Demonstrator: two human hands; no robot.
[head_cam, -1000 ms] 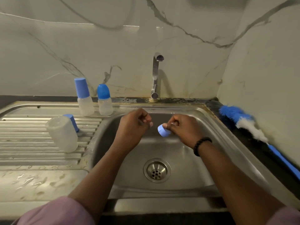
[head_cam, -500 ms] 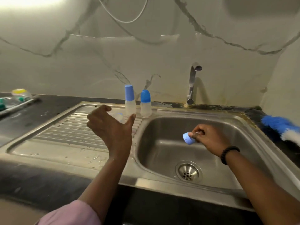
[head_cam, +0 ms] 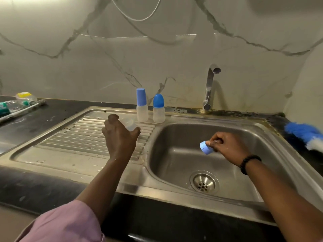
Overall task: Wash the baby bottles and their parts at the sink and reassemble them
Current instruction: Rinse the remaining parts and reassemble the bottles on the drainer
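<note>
We see the dark counter (head_cam: 43,119) carrying a steel sink unit; its front edge runs across the lower view. The ribbed drainboard (head_cam: 78,137) occupies the left half, with open ribbed surface left of our left hand. The basin (head_cam: 174,163) occupies the right half, with the drain (head_cam: 204,183) at its floor and bare steel around it. The tap (head_cam: 209,88) stands at the back rim, spout over the basin. A blue and white brush (head_cam: 304,135) lies on the counter by the right wall, apart from the basin rim. At the far left of the counter lie a long-handled brush (head_cam: 22,109) and plastic containers (head_cam: 26,97), well apart from the drainboard.

Two assembled bottles stand upright at the back edge of the drainboard, just beside each other: a tall-capped bottle (head_cam: 142,105) and a round-capped bottle (head_cam: 158,109).

Our left hand (head_cam: 120,137) hovers over the drainboard's right part, near the basin edge; its grip curls around a clear bottle body (head_cam: 131,124), thumb on the right side. Our right hand (head_cam: 227,147) is above the basin; its grip pinches a blue collar ring (head_cam: 206,147) between thumb and fingers. The two hands are well apart.
</note>
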